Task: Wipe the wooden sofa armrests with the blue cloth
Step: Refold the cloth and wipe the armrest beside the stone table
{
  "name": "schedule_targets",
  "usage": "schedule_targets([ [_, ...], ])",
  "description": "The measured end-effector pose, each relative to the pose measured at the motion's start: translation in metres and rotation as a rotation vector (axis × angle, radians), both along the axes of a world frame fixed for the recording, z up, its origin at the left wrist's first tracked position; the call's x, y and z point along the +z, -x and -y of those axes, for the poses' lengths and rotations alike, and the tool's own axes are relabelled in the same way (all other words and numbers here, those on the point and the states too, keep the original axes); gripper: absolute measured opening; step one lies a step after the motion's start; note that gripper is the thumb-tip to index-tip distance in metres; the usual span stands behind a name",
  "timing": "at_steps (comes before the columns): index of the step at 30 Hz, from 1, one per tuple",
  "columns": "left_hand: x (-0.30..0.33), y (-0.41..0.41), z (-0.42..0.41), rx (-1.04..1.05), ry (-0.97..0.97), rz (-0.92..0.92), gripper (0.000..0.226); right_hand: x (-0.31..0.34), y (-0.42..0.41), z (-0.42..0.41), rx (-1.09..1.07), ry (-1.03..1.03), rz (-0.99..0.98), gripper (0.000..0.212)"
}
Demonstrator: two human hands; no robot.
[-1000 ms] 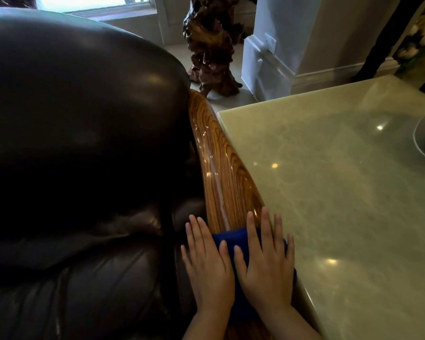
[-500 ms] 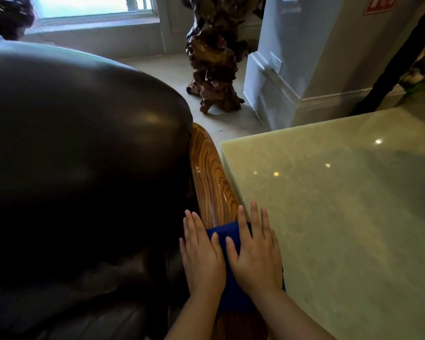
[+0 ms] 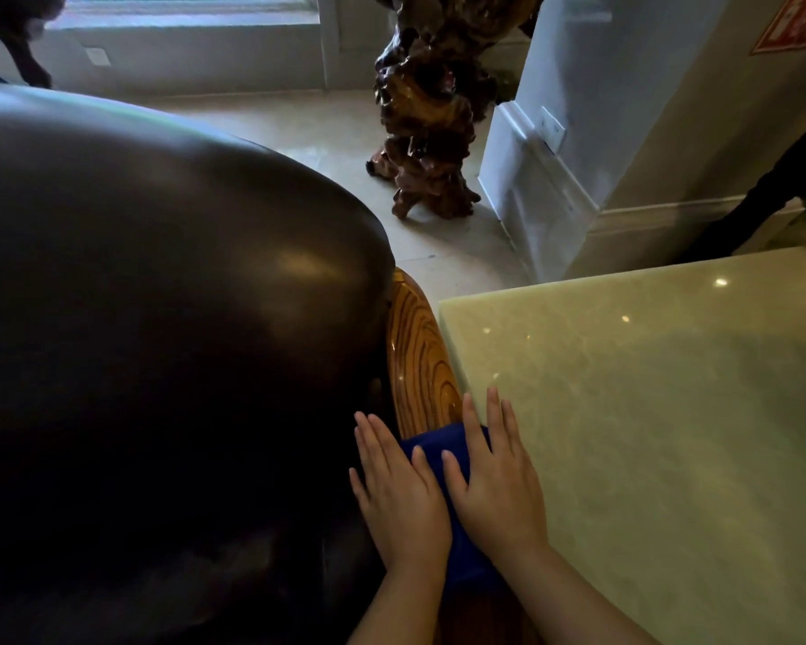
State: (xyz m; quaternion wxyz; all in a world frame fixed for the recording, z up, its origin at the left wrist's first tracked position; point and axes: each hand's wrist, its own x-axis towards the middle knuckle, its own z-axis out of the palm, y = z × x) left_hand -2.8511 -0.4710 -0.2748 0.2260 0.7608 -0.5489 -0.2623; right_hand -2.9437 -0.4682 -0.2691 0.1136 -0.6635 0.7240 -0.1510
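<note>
A glossy wooden armrest (image 3: 417,360) with strong grain runs away from me between a dark leather sofa (image 3: 159,318) and a stone table. The blue cloth (image 3: 443,446) lies folded across the armrest's near part. My left hand (image 3: 399,495) and my right hand (image 3: 496,486) press flat on the cloth side by side, fingers extended and pointing forward. Most of the cloth is hidden under my palms. My right fingertips reach the table's edge.
A pale green stone table (image 3: 661,412) stands tight against the armrest on the right. Beyond the armrest's far end are a tiled floor, a dark carved root sculpture (image 3: 431,118) and a white pillar base (image 3: 531,188). A window sill runs along the back.
Both hands and the cloth have slid forward along the armrest toward its far end. My view has tilted up, showing more floor and less table.
</note>
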Motion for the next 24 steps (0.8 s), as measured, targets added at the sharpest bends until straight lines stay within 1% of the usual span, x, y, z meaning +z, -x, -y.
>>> schedule_targets([
  [7,0.000,-0.002,0.028,0.058,0.004,0.007,0.060,-0.001,-0.002,0.035,0.065,-0.009,0.022,0.066],
  [13,-0.001,0.002,0.044,0.124,0.018,0.082,0.061,0.000,-0.003,0.058,0.083,-0.043,0.026,0.065],
  [18,0.003,0.003,0.053,0.196,0.135,0.164,0.058,0.000,-0.002,0.073,0.077,-0.081,-0.059,0.066],
  [22,0.012,-0.002,0.055,0.140,0.157,0.202,0.057,0.012,0.001,0.075,0.143,-0.052,-0.154,0.065],
  [24,0.019,-0.007,0.049,0.050,0.192,0.238,0.058,0.022,0.007,0.067,0.168,0.003,-0.121,0.061],
])
